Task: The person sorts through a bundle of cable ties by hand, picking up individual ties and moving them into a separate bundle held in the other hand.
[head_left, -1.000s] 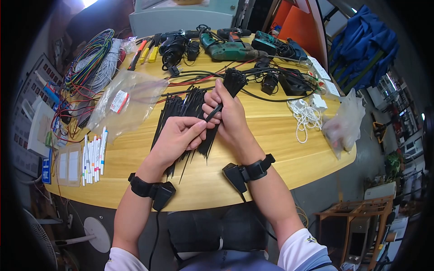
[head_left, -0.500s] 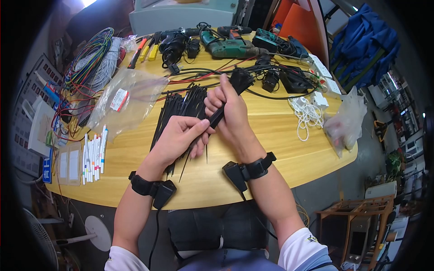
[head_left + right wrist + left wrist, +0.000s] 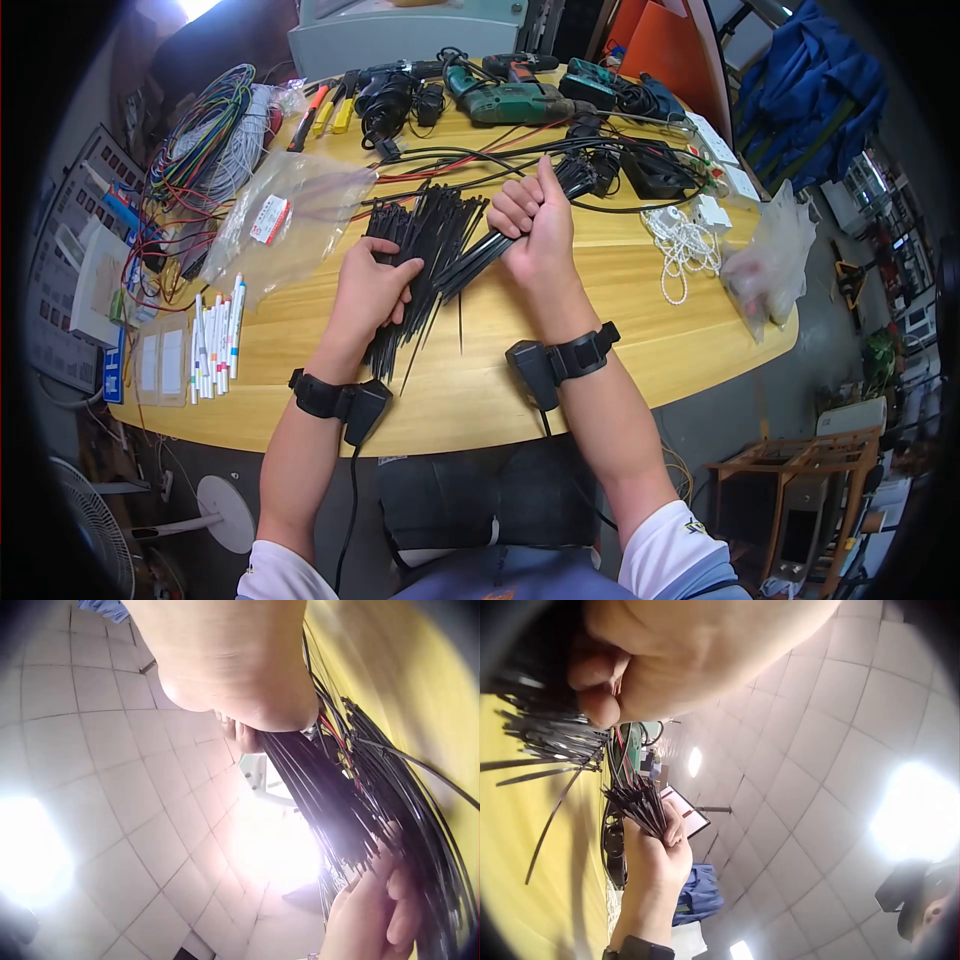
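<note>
My right hand is wrapped around a bundle of black cable ties, its thumb upward. The bundle slants, heads at the upper right and loose tails fanning toward the lower left. On the table beside it lies a pile of black cable ties, spread side by side. My left hand is over the left part of this pile, thumb and index finger apart. In the right wrist view, the left hand appears close by the bundle's tail ends. The left wrist view also shows the right hand gripping the bundle.
A clear plastic bag and several markers lie to the left, near coiled wires. Power drills and black cables stretch along the back. White beaded cord and another plastic bag are at the right.
My left hand has come off the bundle and moved left to the pile. The right hand has shifted right with the bundle, which now slants more toward horizontal.
</note>
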A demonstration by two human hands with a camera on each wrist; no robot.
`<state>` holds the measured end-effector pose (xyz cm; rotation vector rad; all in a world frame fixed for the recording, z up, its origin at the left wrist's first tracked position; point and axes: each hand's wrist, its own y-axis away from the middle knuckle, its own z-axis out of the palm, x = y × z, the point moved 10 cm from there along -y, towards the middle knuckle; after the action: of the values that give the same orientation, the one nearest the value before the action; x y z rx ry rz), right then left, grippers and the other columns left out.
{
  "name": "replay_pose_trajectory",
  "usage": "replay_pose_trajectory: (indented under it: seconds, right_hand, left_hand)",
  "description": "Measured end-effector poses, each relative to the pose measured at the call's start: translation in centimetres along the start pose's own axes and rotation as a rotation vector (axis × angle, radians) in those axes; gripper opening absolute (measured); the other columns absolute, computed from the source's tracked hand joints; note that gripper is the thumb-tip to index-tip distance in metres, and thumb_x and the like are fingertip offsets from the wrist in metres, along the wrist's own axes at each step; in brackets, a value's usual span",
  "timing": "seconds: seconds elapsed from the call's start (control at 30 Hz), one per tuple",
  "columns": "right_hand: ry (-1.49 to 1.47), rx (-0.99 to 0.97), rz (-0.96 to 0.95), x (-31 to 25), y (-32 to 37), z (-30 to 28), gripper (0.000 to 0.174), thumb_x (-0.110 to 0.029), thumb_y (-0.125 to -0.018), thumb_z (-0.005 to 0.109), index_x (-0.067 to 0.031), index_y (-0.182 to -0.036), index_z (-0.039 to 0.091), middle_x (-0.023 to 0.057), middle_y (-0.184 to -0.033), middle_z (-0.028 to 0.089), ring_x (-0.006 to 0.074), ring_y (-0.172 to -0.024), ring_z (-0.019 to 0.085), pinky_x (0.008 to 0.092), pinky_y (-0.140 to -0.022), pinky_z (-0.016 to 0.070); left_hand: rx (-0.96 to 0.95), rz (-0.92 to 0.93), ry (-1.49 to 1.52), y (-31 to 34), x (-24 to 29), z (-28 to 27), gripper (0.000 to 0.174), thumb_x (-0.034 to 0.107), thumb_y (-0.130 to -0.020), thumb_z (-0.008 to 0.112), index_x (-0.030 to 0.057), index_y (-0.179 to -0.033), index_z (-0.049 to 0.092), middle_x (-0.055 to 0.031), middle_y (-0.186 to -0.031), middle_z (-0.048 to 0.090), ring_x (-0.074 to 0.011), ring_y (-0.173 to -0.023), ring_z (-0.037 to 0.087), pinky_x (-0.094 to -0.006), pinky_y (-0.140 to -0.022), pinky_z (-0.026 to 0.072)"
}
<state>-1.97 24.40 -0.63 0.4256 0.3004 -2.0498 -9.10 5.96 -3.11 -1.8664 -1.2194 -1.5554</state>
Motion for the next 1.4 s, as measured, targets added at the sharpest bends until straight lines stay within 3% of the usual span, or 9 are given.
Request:
replay_pose_trajectory:
  seconds: [0.23, 0.33, 0.63, 0.77, 0.9, 1.23, 1.4]
  right_hand:
    - [0.009, 0.014, 0.008, 0.2, 0.2, 0.2, 0.044, -0.04, -0.103, 0.046, -0.0175, -0.067, 0.033, -0.0064, -0.056, 0.025, 0.0067, -0.045, 0.022, 0.0242, -0.043, 0.0199]
    - [-0.001, 0.024, 0.014, 0.3, 0.2, 0.1, 0.043, -0.038, -0.102, 0.047, -0.0174, -0.067, 0.034, -0.0065, -0.056, 0.025, 0.0067, -0.045, 0.022, 0.0242, -0.043, 0.02]
    - [0.06, 0.058, 0.136, 1.5, 0.4, 0.2, 0.039, -0.031, -0.096, 0.062, -0.0173, -0.068, 0.038, -0.0082, -0.056, 0.026, 0.004, -0.044, 0.024, 0.0213, -0.04, 0.0194]
    - [0.194, 0.023, 0.189, 2.7, 0.8, 0.8, 0.023, -0.024, -0.091, 0.069, -0.0123, -0.078, 0.054, -0.0099, -0.06, 0.029, 0.0014, -0.045, 0.024, 0.0198, -0.04, 0.0176]
    - [0.287, 0.043, 0.199, 2.9, 1.4, 1.7, 0.021, -0.02, -0.089, 0.072, -0.0115, -0.079, 0.056, -0.0088, -0.064, 0.035, 0.0002, -0.045, 0.027, 0.0192, -0.04, 0.0186]
    - [0.34, -0.004, 0.114, 2.4, 1.5, 2.3, 0.017, -0.011, -0.089, 0.07, -0.0094, -0.079, 0.056, -0.0087, -0.065, 0.039, 0.0001, -0.046, 0.029, 0.0185, -0.04, 0.0209]
    - [0.342, -0.002, 0.076, 2.0, 1.6, 2.5, 0.014, -0.009, -0.088, 0.071, -0.0071, -0.082, 0.058, -0.0089, -0.064, 0.041, 0.0002, -0.047, 0.031, 0.019, -0.041, 0.0224]
  left_hand:
    - [-0.056, -0.031, 0.008, -0.7, -0.8, 0.1, 0.023, 0.007, -0.088, 0.063, -0.0085, -0.103, 0.053, -0.0079, -0.054, 0.057, -0.0129, -0.032, 0.047, -0.0265, -0.028, 0.0289]
    - [-0.018, -0.021, 0.023, -0.7, -0.8, -0.3, 0.017, 0.009, -0.09, 0.061, -0.0067, -0.096, 0.059, -0.004, -0.054, 0.055, -0.0095, -0.031, 0.044, -0.0245, -0.029, 0.0268]
    - [-0.006, 0.06, 0.286, -0.4, 1.1, -1.5, 0.02, 0.014, -0.091, 0.063, -0.0045, -0.099, 0.061, 0.002, -0.052, 0.047, -0.0056, -0.031, 0.033, -0.0219, -0.03, 0.022]
    - [-0.123, 0.069, 0.415, 0.3, 2.5, -0.5, 0.017, 0.013, -0.092, 0.064, -0.0028, -0.098, 0.061, 0.0042, -0.052, 0.044, -0.0037, -0.032, 0.032, -0.0201, -0.032, 0.0226]
    - [-0.255, 0.044, 0.457, 1.2, 3.0, 0.9, 0.013, 0.011, -0.092, 0.063, -0.0012, -0.096, 0.061, 0.0048, -0.053, 0.044, -0.003, -0.034, 0.032, -0.0195, -0.033, 0.0228]
    - [-0.354, 0.058, 0.464, 1.6, 3.1, 2.0, 0.008, 0.007, -0.088, 0.065, 0.0016, -0.093, 0.062, 0.0069, -0.059, 0.046, -0.0017, -0.041, 0.034, -0.0198, -0.038, 0.0222]
    - [-0.35, 0.08, 0.483, 1.5, 3.1, 1.8, 0.008, 0.008, -0.088, 0.067, 0.0037, -0.092, 0.062, 0.0066, -0.066, 0.05, -0.0011, -0.05, 0.039, -0.0192, -0.044, 0.0272]
